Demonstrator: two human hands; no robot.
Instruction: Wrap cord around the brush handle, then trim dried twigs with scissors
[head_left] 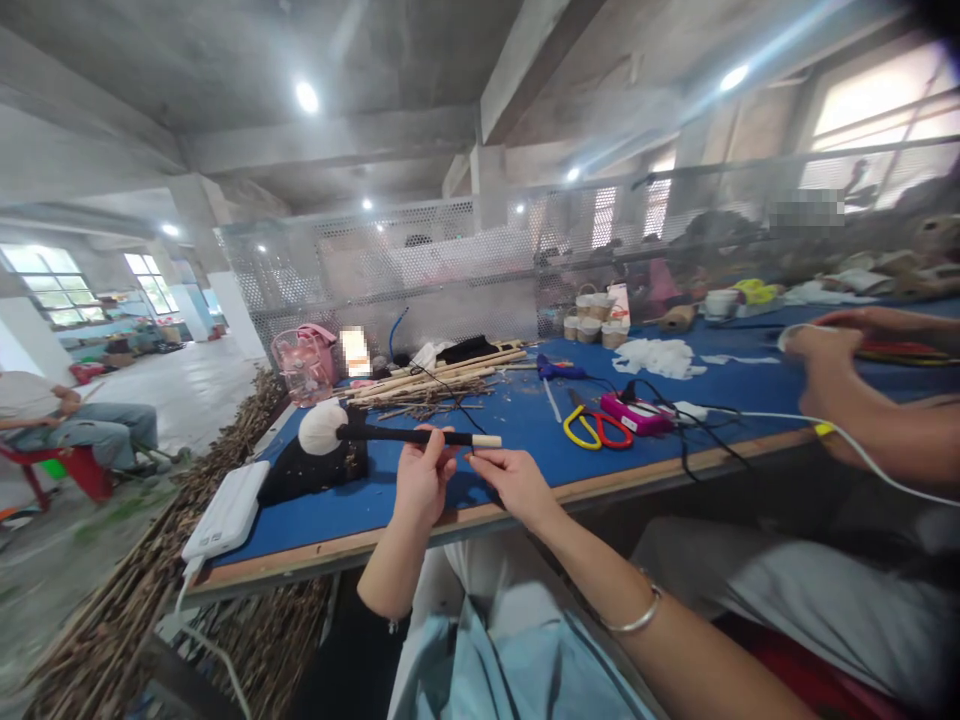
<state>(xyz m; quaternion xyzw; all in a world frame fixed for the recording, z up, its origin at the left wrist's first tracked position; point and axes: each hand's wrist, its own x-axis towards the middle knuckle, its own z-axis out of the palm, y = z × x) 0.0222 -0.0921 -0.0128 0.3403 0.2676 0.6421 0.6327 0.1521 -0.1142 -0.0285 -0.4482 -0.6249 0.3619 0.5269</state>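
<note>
A thin stick [386, 434] wrapped in black lies level above the table, its right tip bare and pale. My left hand [422, 478] grips it near the middle, thumb on top. Just below the bare tip, my right hand [517, 482] is closed in a pinch on a short black strip that hangs at the stick; much of the strip is hidden by the fingers. At the stick's left end is a white ball [321, 428]; whether the two are joined I cannot tell. Black cloth [311, 470] lies under the ball.
On the blue table [480, 510] lie scissors [598, 430], a glue gun [559, 368], a pink power strip [636, 412], bare sticks [442, 375] and white fluff [660, 358]. A power bank [226, 510] sits at the left corner. A co-worker's arm [847, 370] reaches in from the right.
</note>
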